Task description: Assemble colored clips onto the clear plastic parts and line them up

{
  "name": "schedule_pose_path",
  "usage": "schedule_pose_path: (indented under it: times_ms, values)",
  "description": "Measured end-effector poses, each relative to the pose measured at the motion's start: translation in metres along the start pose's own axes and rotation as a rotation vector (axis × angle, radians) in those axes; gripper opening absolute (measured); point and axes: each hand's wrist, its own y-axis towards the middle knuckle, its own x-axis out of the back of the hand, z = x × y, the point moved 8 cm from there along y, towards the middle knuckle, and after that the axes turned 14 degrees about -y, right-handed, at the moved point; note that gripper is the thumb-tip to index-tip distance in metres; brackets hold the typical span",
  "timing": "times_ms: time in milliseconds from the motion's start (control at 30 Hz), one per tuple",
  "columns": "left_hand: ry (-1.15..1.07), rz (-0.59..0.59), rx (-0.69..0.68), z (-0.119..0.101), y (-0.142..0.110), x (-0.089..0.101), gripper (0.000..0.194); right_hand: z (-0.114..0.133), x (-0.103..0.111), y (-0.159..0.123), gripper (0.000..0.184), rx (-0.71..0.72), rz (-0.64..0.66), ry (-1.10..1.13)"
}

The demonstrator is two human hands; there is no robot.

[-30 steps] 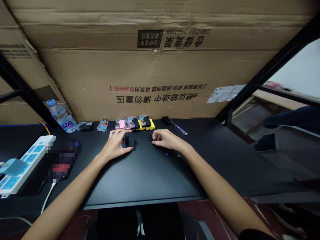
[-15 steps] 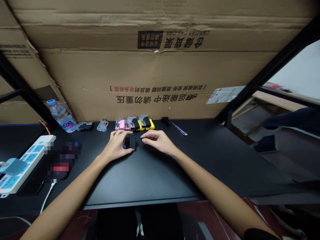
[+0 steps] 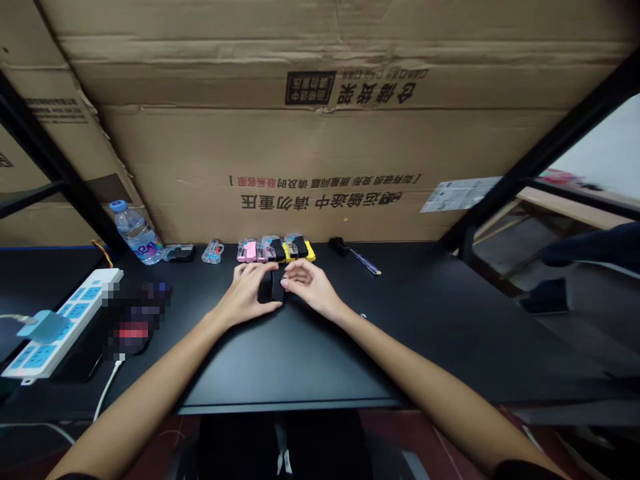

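Note:
Over the middle of the black table, my left hand (image 3: 244, 295) grips a small black box-like piece (image 3: 277, 288) between the thumb below and the fingers above. My right hand (image 3: 314, 288) has its thumb and forefinger pinched together at the right side of that piece. Whatever lies between those fingertips is too small to name. Behind the hands stand several small plastic cases in a row, a pink one (image 3: 247, 251), a black-and-grey one (image 3: 273, 249) and a black-and-yellow one (image 3: 300, 247). A tiny pale object (image 3: 363, 316) lies beside my right forearm.
A screwdriver (image 3: 365, 261) and a small black part (image 3: 338, 246) lie at the back right. Further left are a clear case (image 3: 213, 252), a dark case (image 3: 179, 253), a water bottle (image 3: 137, 235), a power strip (image 3: 75, 320) and a phone with a cable. Cardboard (image 3: 330, 147) walls the back.
My right hand has closed the gap and its fingertips now meet the black piece in my left hand. The whole view has shifted slightly.

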Motion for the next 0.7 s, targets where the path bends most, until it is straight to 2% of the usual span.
schedule_pose_path:
  times_ms: [100,200,267,333,467,500,633,700]
  values:
    - [-0.003,-0.213,-0.073,-0.011,0.000,0.024,0.109,-0.002,0.007,0.003,0.044,-0.008,-0.042,0.043]
    - [-0.009,-0.460,-0.122,-0.013,-0.005,0.050,0.105,-0.002,0.014,0.006,0.045,-0.016,-0.064,0.057]
    - [-0.039,-0.509,-0.119,-0.006,-0.007,0.056,0.100,0.000,0.017,0.007,0.045,-0.008,-0.067,0.061]
    - [-0.089,-0.421,-0.046,0.007,-0.004,0.049,0.089,0.002,0.017,0.007,0.043,0.006,-0.047,0.055]
    - [-0.139,-0.042,0.153,0.030,-0.002,0.009,0.056,0.005,0.006,0.003,0.038,0.041,0.029,0.024]
    - [-0.124,0.013,0.176,0.032,-0.003,0.001,0.052,0.005,0.002,0.001,0.037,0.050,0.042,0.015]
    - [-0.132,0.057,0.218,0.033,-0.005,-0.013,0.038,0.002,-0.005,-0.003,0.036,0.083,0.082,-0.039]
    - [-0.150,0.044,0.230,0.032,-0.004,-0.014,0.032,-0.001,0.003,-0.001,0.034,0.116,0.073,-0.104]
